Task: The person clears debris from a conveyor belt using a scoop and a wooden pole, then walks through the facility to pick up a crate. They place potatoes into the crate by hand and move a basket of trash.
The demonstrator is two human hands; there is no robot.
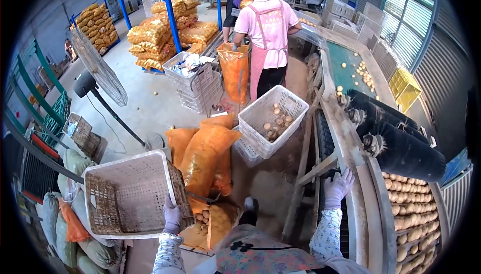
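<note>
While the left hand clamps the near rim of the tilted crate at lower left, the right hand rests open on the conveyor frame at lower right. Held one-handed, that crate likely needs steadying.

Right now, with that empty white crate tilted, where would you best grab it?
Probably the crate by its thick top rim, from the near side, where the left hand grips: its open mouth tilts toward the person, exposing that edge.
</note>
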